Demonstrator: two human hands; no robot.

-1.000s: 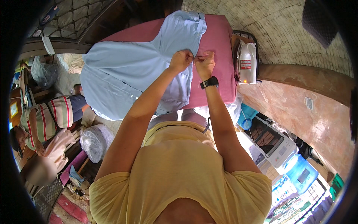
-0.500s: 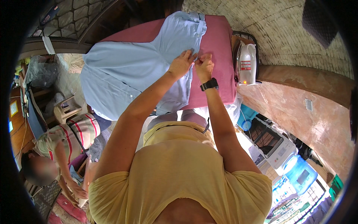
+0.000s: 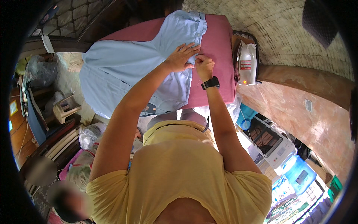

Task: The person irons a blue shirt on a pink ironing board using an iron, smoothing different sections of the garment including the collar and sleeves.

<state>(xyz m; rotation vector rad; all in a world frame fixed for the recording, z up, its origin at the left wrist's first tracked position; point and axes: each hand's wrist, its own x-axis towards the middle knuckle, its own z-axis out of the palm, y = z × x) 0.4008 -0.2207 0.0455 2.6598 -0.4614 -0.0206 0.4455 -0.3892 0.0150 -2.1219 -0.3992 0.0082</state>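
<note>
A light blue shirt (image 3: 115, 63) is spread over an ironing board with a dark red cover (image 3: 216, 41); a band with small buttons lies at its far right end. My left hand (image 3: 182, 58) rests flat on the cloth, fingers spread toward the right edge. Just right of it, my right hand (image 3: 204, 66), with a black watch (image 3: 210, 83) on the wrist, is closed in a pinch at the shirt's edge. The fingertips seem to hold the cloth there; the exact spot is partly hidden.
A white iron (image 3: 247, 61) with an orange light stands on its rest at the board's right end, near the wall. Another person (image 3: 80, 173) bends low at the left. A wooden stool (image 3: 65, 108) and plastic bags stand left; a blue water jug (image 3: 299, 173) is lower right.
My left hand has spread its fingers and shifted slightly left and far, away from my right hand, which stays pinched at the edge. The person at left has moved lower and nearer.
</note>
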